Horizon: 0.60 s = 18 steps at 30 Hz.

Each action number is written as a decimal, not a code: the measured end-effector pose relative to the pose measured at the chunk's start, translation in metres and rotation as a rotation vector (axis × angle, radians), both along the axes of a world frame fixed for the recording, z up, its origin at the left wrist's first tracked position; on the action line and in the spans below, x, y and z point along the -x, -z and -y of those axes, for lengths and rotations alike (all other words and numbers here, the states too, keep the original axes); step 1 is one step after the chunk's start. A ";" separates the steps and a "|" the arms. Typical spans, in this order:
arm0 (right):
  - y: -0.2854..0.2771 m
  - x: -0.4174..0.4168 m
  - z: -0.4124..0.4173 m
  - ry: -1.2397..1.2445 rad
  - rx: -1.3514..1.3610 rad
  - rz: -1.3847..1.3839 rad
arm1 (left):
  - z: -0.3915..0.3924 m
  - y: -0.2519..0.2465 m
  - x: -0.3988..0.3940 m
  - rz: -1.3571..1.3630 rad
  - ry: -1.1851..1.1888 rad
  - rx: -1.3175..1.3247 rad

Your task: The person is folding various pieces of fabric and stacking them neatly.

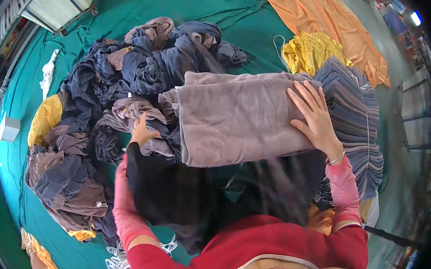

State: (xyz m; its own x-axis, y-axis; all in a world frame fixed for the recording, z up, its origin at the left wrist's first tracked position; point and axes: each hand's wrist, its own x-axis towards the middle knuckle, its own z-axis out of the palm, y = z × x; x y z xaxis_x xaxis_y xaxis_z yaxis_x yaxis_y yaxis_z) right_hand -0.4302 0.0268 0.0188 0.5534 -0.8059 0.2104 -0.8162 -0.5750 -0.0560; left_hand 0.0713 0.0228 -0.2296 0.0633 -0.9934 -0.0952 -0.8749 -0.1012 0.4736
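A folded grey-brown towel-like cloth [237, 120] lies in front of me, above my dark-covered lap. My right hand [313, 119] rests flat on its right end, fingers spread, holding nothing between them. To the left of the cloth, my left hand [143, 133] is raised over crumpled grey-brown cloth [139, 108], thumb and fingers apart; whether it touches that cloth is unclear. Beyond both hands curves a large heap of dark blue-grey cloths [154, 68]. Just right of my right hand stands a tall stack of folded grey and brown cloths [354, 121], with white cord around it.
Yellow cloth [310, 51] and an orange sheet [329, 18] lie beyond the stack. More crumpled cloth [64, 180] is heaped at left. White cords [119, 268] lie tangled at lower left on the green floor sheet [251, 18]. A wheeled cart [57, 11] stands at upper left.
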 end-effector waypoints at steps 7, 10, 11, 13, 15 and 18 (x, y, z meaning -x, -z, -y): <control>-0.002 0.006 0.000 0.039 0.005 -0.002 | -0.004 0.072 -0.009 0.528 -0.065 -0.076; 0.001 -0.006 0.006 -0.023 -0.005 0.057 | -0.010 0.062 -0.086 0.181 0.009 0.258; 0.002 0.006 0.002 0.041 -0.015 0.015 | 0.021 0.016 -0.030 0.163 0.062 0.336; -0.007 0.001 -0.001 0.024 -0.010 0.049 | 0.033 -0.059 -0.020 -0.236 -0.075 0.482; -0.018 0.006 0.002 -0.009 -0.053 0.107 | 0.046 -0.144 0.001 -0.278 -0.008 0.712; -0.046 -0.009 0.018 -0.170 -0.077 0.261 | 0.059 -0.241 0.029 -0.364 0.108 0.862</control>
State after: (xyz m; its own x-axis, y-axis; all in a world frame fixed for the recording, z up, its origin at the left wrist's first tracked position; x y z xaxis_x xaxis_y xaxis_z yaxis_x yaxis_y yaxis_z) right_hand -0.4215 0.0086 0.0653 0.6164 -0.7259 0.3053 -0.6613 -0.6876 -0.2997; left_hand 0.0420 -0.0363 0.0112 0.0776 -0.7295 0.6796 -0.6424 0.4847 0.5936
